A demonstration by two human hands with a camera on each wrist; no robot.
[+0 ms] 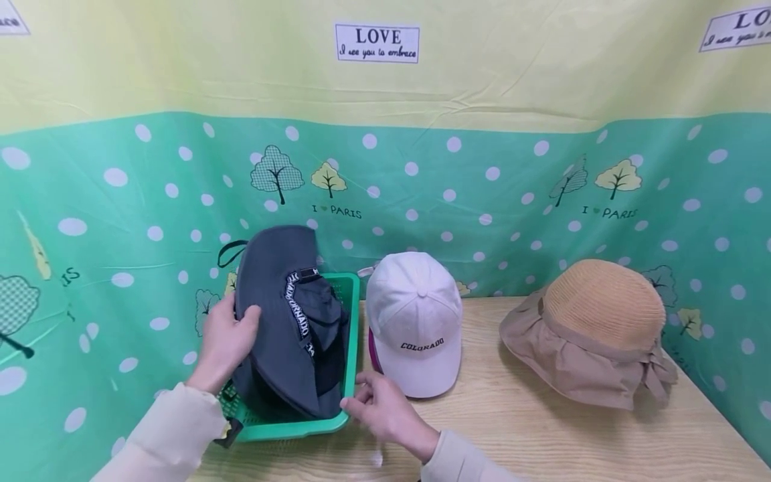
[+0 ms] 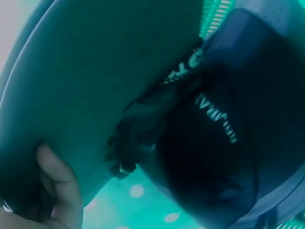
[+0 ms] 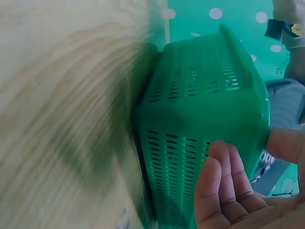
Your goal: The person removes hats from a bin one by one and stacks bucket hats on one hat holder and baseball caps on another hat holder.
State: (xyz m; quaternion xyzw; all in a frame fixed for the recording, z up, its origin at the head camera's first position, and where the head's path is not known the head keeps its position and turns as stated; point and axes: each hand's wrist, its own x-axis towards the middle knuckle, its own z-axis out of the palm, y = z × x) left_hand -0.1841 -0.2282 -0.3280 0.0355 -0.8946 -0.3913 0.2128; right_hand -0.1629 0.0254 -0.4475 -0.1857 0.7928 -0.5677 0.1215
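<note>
Here my left hand point(image 1: 225, 338) grips a grey hat point(image 1: 289, 321) that hides most of the green basket point(image 1: 352, 335); my right hand point(image 1: 379, 405) grasps its near corner, fingertips concealed.

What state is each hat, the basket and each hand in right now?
Dark grey hat: tilted in the basket, brim up, held.
Green basket: upright on the table, holding the grey hat.
White Colorado cap: on the table, untouched.
Tan sun hat: on the table, untouched.
Left hand: grips the grey hat's brim.
Right hand: fingers at the basket's corner.
</note>
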